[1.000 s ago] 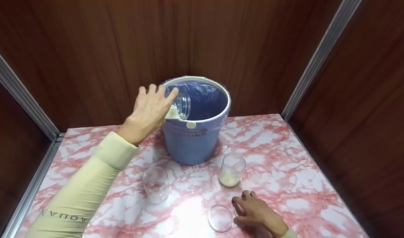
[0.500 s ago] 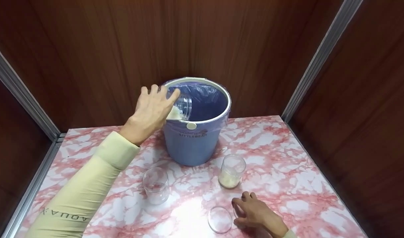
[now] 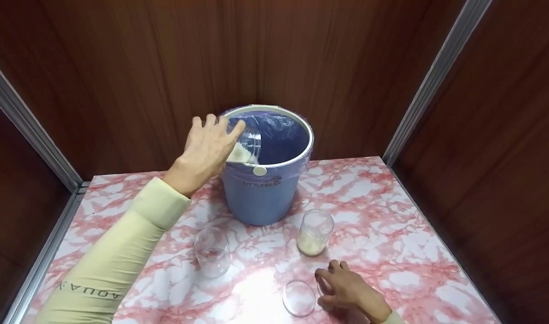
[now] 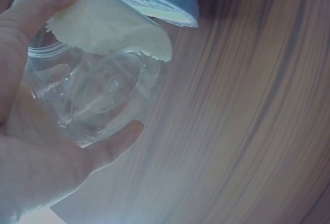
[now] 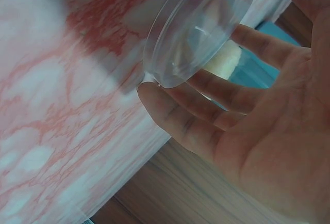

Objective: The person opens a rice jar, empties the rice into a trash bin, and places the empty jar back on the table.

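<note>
My left hand [image 3: 207, 148] grips a clear plastic jar [image 3: 252, 139], tipped on its side over the rim of a blue bin [image 3: 261, 198]. White grainy stuff [image 4: 108, 25] lies along the jar's lower side in the left wrist view, with my fingers and thumb round the wall. At the lower right, my right hand [image 3: 348, 288] holds a clear round lid [image 5: 201, 33] on its edge, low over the table, fingers curled about its rim. Beside it, another clear round lid [image 3: 299, 298] lies flat.
The bin has a thin purple-blue liner [image 3: 276, 126] and a white rim. In front of it stand two clear jars, a left one [image 3: 212, 252] with no visible contents and a right one [image 3: 314, 238] partly filled with off-white stuff. Brown wood-grain panels [image 3: 211, 54] enclose the marbled table [image 3: 368, 202].
My left hand and the tipped jar have shifted very slightly to the right, and the white stuff has settled at a new slope. My right hand stays in place with the lid.
</note>
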### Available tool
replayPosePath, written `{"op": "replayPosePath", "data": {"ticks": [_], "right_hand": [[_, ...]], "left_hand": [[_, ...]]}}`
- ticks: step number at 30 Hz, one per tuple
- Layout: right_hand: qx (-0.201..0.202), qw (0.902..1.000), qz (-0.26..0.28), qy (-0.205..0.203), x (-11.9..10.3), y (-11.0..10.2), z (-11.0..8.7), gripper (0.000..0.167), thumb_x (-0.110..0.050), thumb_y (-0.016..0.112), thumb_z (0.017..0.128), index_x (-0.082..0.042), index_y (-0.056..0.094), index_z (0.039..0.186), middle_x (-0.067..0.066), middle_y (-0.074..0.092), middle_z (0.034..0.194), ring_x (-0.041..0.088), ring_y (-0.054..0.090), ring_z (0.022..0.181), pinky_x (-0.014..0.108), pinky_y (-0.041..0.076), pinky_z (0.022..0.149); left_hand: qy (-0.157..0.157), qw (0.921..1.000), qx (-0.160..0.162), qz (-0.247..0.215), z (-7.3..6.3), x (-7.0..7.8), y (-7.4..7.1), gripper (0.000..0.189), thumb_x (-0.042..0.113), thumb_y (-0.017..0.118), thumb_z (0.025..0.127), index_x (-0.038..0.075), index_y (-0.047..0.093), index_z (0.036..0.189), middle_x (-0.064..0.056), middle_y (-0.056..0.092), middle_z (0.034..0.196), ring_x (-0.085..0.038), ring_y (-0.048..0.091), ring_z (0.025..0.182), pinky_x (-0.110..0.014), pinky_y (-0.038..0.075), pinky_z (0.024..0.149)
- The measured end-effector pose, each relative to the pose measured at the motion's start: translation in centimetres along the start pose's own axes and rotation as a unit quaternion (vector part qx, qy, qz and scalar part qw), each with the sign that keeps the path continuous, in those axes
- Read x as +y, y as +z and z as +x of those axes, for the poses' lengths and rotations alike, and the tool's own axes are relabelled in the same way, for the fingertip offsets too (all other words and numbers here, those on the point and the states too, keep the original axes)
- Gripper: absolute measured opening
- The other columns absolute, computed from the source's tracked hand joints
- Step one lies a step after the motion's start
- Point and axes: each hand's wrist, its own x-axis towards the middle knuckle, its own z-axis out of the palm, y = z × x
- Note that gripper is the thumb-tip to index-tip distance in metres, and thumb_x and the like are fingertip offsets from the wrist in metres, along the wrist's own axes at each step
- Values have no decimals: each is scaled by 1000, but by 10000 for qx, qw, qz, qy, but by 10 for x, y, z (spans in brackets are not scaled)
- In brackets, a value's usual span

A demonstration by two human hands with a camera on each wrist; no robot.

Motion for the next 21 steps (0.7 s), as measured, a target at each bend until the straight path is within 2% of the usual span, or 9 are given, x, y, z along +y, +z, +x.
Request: {"op": "replayPosePath", "data": {"ticks": [8, 14, 21], "right_hand": [[-91, 9999, 106, 30, 0, -2, -2, 57, -42, 78, 75, -18, 58, 122, 10, 49, 107, 23, 44, 94, 33, 44, 57], [-163, 9997, 139, 128, -1, -2, -3, 59, -43, 78, 76, -18, 57, 126, 11, 49, 110, 24, 44, 96, 32, 45, 55], [-20, 9999, 48, 90, -1, 0, -2, 55, -42, 78, 74, -19, 59, 120, 9, 49, 106, 23, 43, 94, 31, 42, 54]], "left_hand": [[6, 10000, -85, 11, 3, 1, 0, 79, 7, 77, 75, 17, 37, 142, -25, 54, 130, -45, 52, 117, -60, 44, 95], [72, 10000, 19, 11, 6, 1, 0, 76, 7, 76, 75, 16, 38, 140, -25, 55, 128, -44, 53, 115, -59, 45, 91], [41, 10000, -85, 24, 7, 2, 1, 75, 8, 76, 75, 17, 38, 139, -25, 55, 129, -45, 52, 117, -60, 44, 94]]}}
